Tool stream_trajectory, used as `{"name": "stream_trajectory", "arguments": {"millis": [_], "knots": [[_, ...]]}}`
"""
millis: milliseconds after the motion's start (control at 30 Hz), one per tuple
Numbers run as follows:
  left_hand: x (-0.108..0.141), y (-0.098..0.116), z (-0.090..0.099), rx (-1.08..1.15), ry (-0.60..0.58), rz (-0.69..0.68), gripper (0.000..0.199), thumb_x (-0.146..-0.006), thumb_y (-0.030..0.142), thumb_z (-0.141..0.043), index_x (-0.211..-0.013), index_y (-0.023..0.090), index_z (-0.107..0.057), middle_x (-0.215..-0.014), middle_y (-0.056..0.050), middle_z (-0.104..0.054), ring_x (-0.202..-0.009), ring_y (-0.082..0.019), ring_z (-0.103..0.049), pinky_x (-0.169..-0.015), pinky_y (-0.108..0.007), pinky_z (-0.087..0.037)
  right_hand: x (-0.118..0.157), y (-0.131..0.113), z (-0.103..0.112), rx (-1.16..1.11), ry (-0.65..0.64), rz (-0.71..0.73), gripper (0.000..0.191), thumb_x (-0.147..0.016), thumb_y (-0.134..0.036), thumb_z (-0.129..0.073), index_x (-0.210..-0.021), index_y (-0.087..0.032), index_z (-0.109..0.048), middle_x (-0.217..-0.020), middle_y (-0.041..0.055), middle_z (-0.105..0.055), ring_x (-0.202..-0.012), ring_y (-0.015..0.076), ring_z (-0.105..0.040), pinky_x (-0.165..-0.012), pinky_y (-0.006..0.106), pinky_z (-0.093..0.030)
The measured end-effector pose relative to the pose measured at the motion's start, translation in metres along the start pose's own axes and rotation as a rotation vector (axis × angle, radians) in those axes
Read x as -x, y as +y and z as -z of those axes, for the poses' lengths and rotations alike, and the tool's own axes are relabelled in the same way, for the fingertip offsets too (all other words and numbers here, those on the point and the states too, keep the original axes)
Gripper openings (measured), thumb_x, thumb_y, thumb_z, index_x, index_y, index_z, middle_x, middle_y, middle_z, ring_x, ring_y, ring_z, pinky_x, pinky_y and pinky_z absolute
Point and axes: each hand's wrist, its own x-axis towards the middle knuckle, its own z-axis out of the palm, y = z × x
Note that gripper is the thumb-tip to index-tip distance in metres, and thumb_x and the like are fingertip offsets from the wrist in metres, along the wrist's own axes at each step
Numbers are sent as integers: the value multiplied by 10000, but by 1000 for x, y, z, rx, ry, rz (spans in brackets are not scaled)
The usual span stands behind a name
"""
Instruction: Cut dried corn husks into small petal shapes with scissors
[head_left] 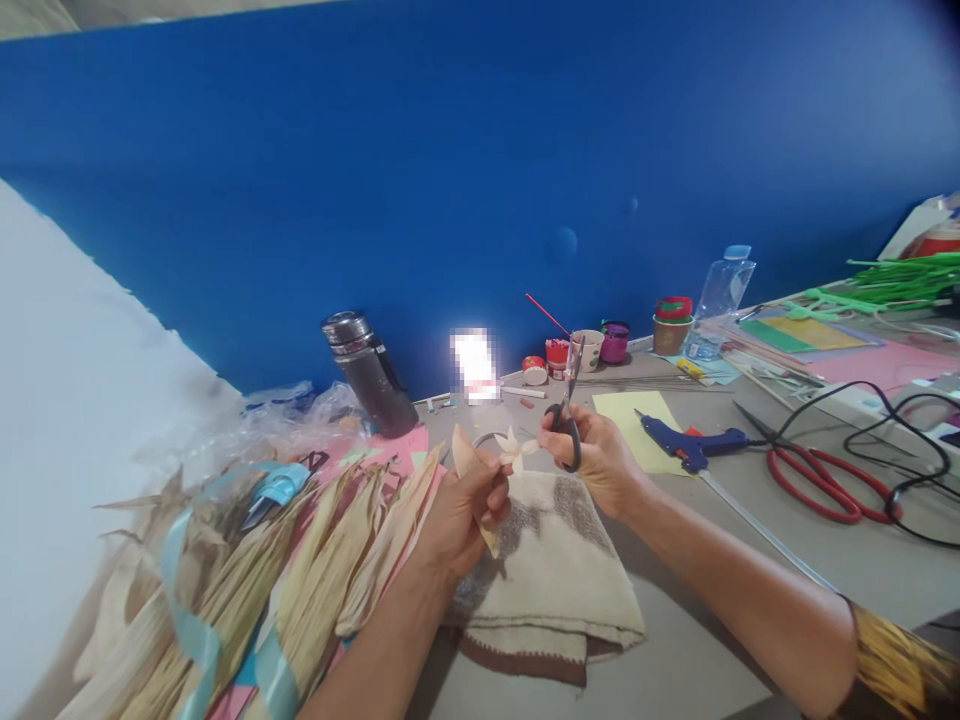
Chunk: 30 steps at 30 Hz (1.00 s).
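My left hand is closed on a pale corn husk piece, its pointed ends sticking out above and below the fingers. Between the hands is a small star-shaped husk flower, its base at my left fingertips. My right hand has black-handled scissors hooked on its fingers, blades pointing up. The right thumb and forefinger are at the tip of one petal; whether they pinch it is hard to tell. Under both hands lies a folded beige and brown towel.
Dried corn husks with a light blue ribbon cover the left side. A dark thermos leans behind. A blue glue gun and red-handled shears with cable lie right. Small cups and a plastic bottle line the blue wall.
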Motion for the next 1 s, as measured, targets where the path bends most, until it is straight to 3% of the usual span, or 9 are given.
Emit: {"name": "stream_trajectory", "arguments": {"millis": [200,300,467,533,667,833,1000], "knots": [[-11,14,20,-113,192,-49,310,-613,239,-823,-762,132,-574,-758,-18,-641,-443,-16,-396,-372,-142,-249,-5,9,7,218,-57,27,371,-588,-410,-830,-817,-151,-698,-646,-16,-582,-580,107,-415,-507,237,-303],[-17,27,31,-109,280,-47,354,-578,248,-845,-787,122,-588,-676,8,-592,-417,-16,-367,-361,-144,-213,-8,19,9,355,-116,23,369,-634,-442,-810,-843,-149,-731,-635,-14,-567,-571,110,-401,-498,244,-293],[-12,41,31,-4,341,-151,513,-740,574,-691,-955,111,-639,-691,-12,-582,-464,-69,-467,-408,-192,-360,-10,26,11,533,-213,85,316,-773,-486,-705,-807,-172,-725,-653,-1,-549,-591,124,-429,-516,251,-312],[-8,40,26,-17,341,-215,463,-759,525,-693,-969,113,-664,-711,-14,-591,-504,-74,-500,-454,-195,-400,-9,27,11,552,-271,89,339,-808,-507,-666,-771,-173,-707,-633,-2,-523,-574,120,-423,-502,243,-298],[-1,34,18,-185,257,-256,327,-668,332,-795,-920,148,-698,-668,19,-591,-528,-74,-505,-497,-187,-398,-4,27,9,544,-467,7,465,-828,-590,-615,-748,-139,-693,-624,7,-514,-548,108,-411,-480,234,-274],[5,35,15,-341,212,-230,262,-666,318,-791,-852,151,-712,-683,5,-624,-559,-86,-524,-533,-202,-404,2,21,8,491,-646,-41,527,-791,-650,-628,-764,-125,-668,-684,32,-569,-596,121,-448,-515,244,-309],[7,41,16,-400,158,-237,217,-656,298,-803,-775,142,-708,-694,-6,-637,-584,-89,-529,-554,-200,-401,-2,16,12,529,-708,-61,489,-798,-618,-631,-752,-131,-628,-655,0,-522,-574,100,-397,-505,234,-268]]}}
